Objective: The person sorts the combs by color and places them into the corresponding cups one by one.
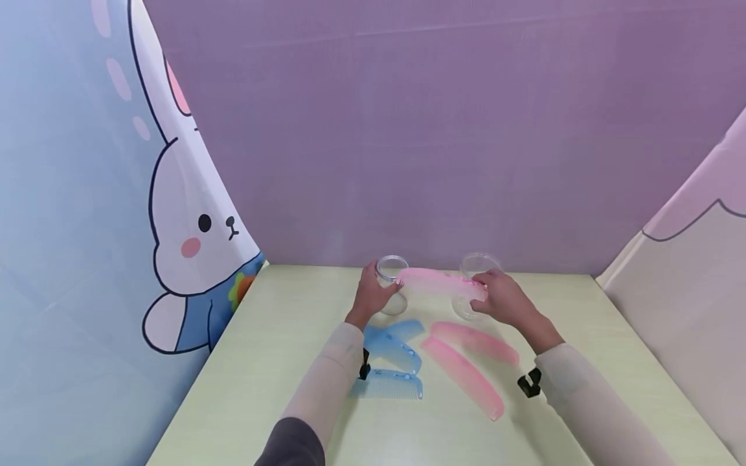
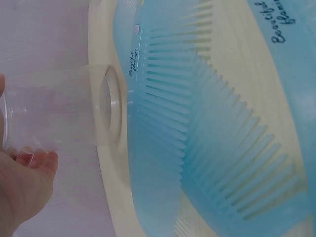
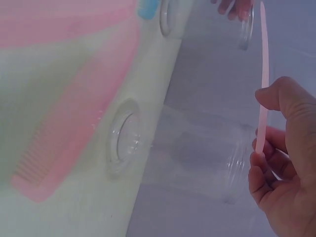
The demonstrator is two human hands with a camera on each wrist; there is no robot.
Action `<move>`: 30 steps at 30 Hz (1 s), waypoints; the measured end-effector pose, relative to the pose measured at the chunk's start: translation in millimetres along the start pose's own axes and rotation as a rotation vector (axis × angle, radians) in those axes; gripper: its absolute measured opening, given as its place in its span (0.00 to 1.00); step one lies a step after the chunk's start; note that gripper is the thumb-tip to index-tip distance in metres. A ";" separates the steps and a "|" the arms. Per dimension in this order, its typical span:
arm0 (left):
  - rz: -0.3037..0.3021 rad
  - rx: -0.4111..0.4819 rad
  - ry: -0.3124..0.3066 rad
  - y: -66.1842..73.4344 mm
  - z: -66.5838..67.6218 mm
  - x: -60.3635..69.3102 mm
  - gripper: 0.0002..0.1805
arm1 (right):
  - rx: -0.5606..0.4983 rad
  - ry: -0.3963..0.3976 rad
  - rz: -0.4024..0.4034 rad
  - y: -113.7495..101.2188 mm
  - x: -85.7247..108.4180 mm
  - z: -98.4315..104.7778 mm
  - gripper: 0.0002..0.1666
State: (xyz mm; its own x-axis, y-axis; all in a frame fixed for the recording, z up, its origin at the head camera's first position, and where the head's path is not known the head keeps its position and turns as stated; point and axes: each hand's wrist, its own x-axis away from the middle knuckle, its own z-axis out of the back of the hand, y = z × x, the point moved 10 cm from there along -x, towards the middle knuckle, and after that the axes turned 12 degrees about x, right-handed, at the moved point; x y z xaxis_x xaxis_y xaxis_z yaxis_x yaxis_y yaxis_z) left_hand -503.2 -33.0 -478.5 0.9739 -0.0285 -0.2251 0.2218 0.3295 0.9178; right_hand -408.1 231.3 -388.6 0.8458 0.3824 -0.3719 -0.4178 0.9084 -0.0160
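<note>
My right hand (image 1: 507, 299) pinches a pink comb (image 3: 263, 64) by one end, between the thumb and fingers. That comb spans level above the table, its far end reaching the rim of the left clear jar in the head view. Just below and beside the right hand stands another clear jar (image 3: 197, 158), upright on the table. My left hand (image 1: 373, 294) grips the left clear jar (image 2: 54, 108) near its rim, fingers on one side and thumb on the other. Both jars look see-through, with nothing visible inside.
Two pink combs (image 1: 464, 377) lie on the table (image 1: 233, 388) in front of the right jar. Several blue combs (image 1: 387, 383) lie to their left, some overlapping. A purple cloth wall (image 1: 408, 129) rises behind the jars, and a rabbit-print cloth (image 1: 192, 194) hangs at left.
</note>
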 end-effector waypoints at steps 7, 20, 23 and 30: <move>0.013 0.030 -0.007 -4.4 -0.2 -0.4 0.49 | 0.010 0.061 -0.012 -6.7 -14.2 4.8 0.27; 0.048 0.042 -0.032 2.3 0.5 4.0 0.49 | -0.011 -0.005 -0.063 -11.6 -33.6 1.9 0.24; 0.045 0.041 -0.032 2.7 0.4 4.2 0.48 | -0.031 -0.024 -0.097 -10.4 -38.1 0.9 0.26; 0.037 0.040 -0.032 4.5 1.7 5.3 0.48 | -0.096 -0.042 -0.143 -15.6 -46.4 3.7 0.30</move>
State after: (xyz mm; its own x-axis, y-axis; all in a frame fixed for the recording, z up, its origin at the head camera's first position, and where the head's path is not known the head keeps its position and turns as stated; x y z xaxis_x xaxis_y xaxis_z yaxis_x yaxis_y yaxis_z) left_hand -497.0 -33.3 -475.0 0.9824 -0.0471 -0.1809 0.1868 0.2929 0.9377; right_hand -439.6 200.0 -367.6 0.9112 0.2591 -0.3202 -0.3203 0.9345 -0.1555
